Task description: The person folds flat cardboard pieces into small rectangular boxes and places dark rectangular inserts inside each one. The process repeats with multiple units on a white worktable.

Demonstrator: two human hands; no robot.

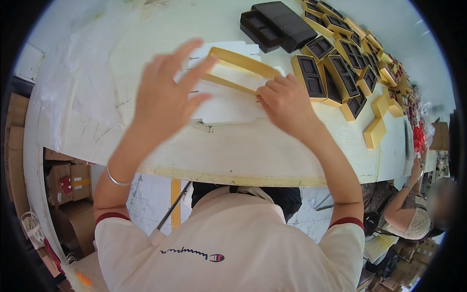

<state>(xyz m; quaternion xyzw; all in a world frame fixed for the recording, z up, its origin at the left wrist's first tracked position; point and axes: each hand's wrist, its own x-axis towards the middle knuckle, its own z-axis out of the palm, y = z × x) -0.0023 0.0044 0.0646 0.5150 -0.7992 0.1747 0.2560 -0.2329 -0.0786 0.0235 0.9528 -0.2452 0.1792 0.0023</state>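
Observation:
A gold open card frame, like a box's side walls (245,61), is held above flat white card blanks (228,108) on the table. My right hand (287,103) grips its right end, fingers curled over the edge. My left hand (160,95) is at its left end, fingers spread and slightly blurred by motion. One fingertip there overlaps the gold rim; whether it touches I cannot tell. Through the frame, the white card beneath shows.
Stacked black plastic trays (289,24) lie beyond my hands. Several gold boxes with black inserts (345,80) crowd the right, beside closed gold boxes (375,133). Clear plastic film (73,92) covers the left. Another person (406,219) works at the far right.

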